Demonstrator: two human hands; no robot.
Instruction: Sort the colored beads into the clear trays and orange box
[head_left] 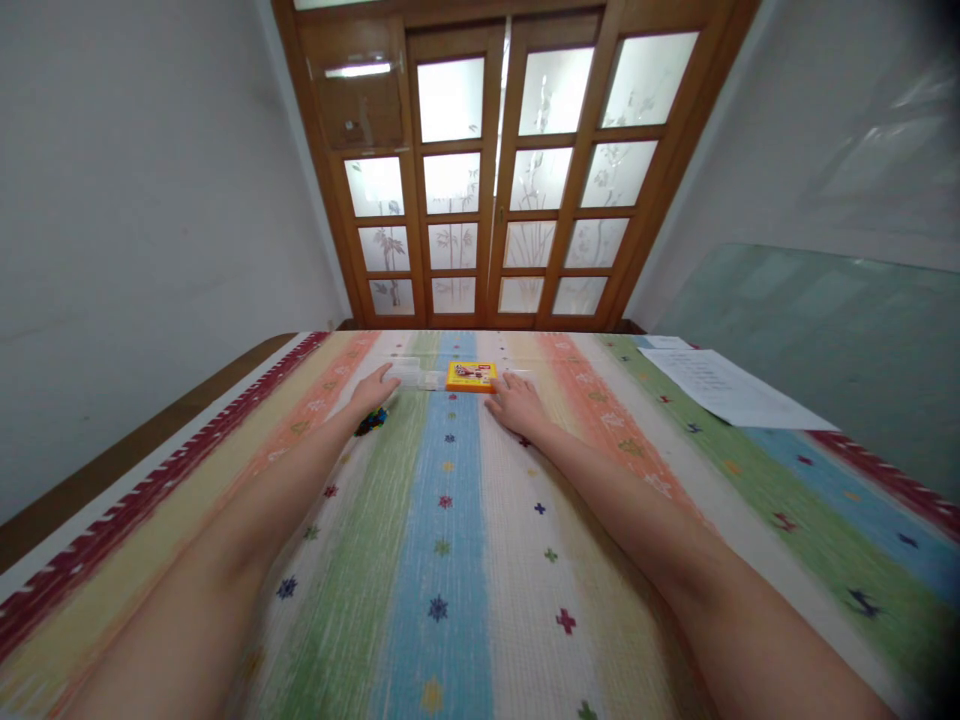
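Both my arms reach forward over the striped tablecloth. My left hand is open, with its fingers at the left end of a clear plastic container; whether they touch it is hard to see. Just below that hand lies a small pile of dark, multicoloured pieces, too small to name, partly behind my forearm. A flat yellow box with a printed picture sits between my hands. My right hand rests with fingers spread beside the box's right edge, its fingertips at or very near it. Something clear shows behind that hand.
The table bears a tablecloth striped in several colours. White printed sheets lie at the right, by a pale green glass-like panel. Beyond the far edge stand wooden doors with frosted panes. A grey wall is on the left.
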